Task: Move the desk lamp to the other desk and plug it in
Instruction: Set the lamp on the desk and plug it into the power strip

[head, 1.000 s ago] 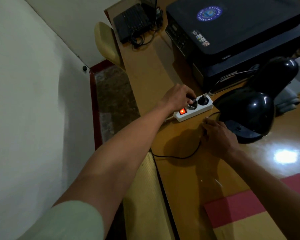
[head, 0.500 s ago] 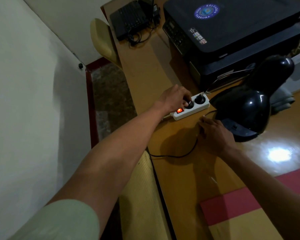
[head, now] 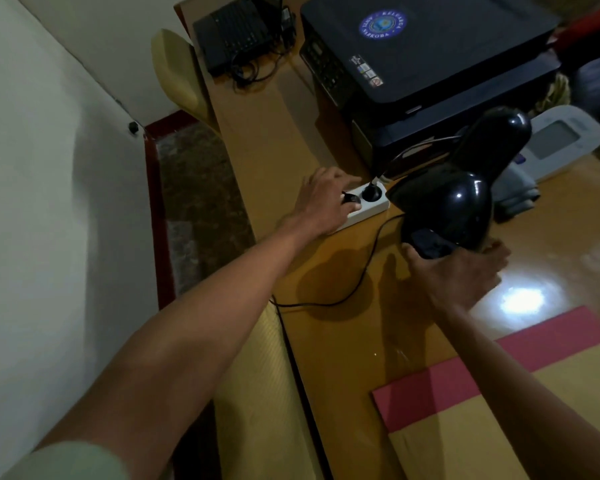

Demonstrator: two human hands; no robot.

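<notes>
A glossy black desk lamp (head: 454, 199) stands on the wooden desk (head: 267, 140), its shade facing down and left. Its black cord (head: 364, 275) loops over the desk to a white power strip (head: 368, 211). My left hand (head: 321, 202) rests on the strip with its fingers on the lamp's black plug (head: 455, 199) in the nearer socket. A second black plug (head: 372, 194) sits in the far socket. My right hand (head: 458, 275) is at the lamp's base, thumb and fingers spread around its near edge.
A large black printer (head: 426, 57) fills the desk behind the lamp. A white device with a screen (head: 565, 140) lies to the right. A black box with cables (head: 236, 36) is at the far end. Red and yellow folders (head: 465, 410) lie near me. A chair (head: 177, 71) stands left.
My right hand has left the cord and moved right to the lamp's base. My left hand now covers the strip's red switch. The view shifted slightly.
</notes>
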